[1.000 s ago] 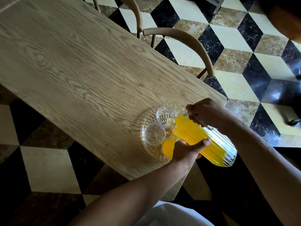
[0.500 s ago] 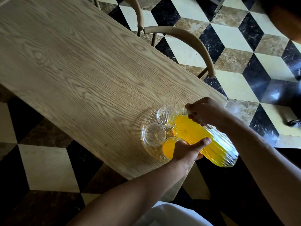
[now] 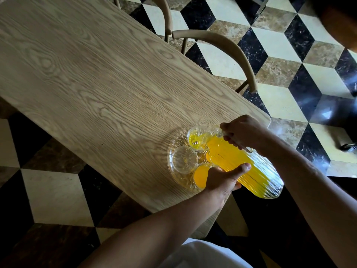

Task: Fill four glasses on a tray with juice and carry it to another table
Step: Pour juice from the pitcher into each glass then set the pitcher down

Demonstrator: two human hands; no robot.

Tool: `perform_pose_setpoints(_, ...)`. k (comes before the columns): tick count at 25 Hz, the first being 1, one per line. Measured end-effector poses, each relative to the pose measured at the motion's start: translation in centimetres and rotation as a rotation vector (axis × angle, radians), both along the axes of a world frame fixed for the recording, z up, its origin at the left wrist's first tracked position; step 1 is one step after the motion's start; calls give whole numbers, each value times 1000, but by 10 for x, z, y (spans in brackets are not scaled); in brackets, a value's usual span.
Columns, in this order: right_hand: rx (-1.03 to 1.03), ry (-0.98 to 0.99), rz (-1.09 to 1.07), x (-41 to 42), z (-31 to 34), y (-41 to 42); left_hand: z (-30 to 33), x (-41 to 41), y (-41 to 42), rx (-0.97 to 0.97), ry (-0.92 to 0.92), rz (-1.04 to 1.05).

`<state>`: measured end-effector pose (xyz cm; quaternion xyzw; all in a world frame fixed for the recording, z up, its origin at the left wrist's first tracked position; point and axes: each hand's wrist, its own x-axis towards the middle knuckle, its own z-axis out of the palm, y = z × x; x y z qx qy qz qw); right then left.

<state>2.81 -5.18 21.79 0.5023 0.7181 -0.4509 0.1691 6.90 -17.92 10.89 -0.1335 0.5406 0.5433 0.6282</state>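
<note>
A round cut-glass tray (image 3: 174, 177) sits near the corner of the wooden table (image 3: 100, 84). On it, a far glass (image 3: 196, 139) holds a little yellow juice, a left glass (image 3: 183, 159) looks empty, and a near glass (image 3: 201, 174) is full of juice. A fourth glass is hidden. A ribbed glass jug (image 3: 249, 169) of orange juice is tilted, spout over the far glass. My right hand (image 3: 245, 131) grips its handle. My left hand (image 3: 222, 179) supports the jug's body from below.
Two curved wooden chair backs (image 3: 228, 47) stand along the table's far side. The floor (image 3: 280, 45) has a black, cream and brown cube pattern. The tray lies close to the table's near edge and right corner. White cloth (image 3: 202, 256) shows at the bottom.
The jug has tipped further and juice now runs into the far glass, which was empty before. Both hands keep their hold.
</note>
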Motion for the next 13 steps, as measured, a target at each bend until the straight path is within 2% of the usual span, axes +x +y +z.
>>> perform_pose_setpoints(13,7,-36,-8,1,0,2,4,0,2,42,-65,21)
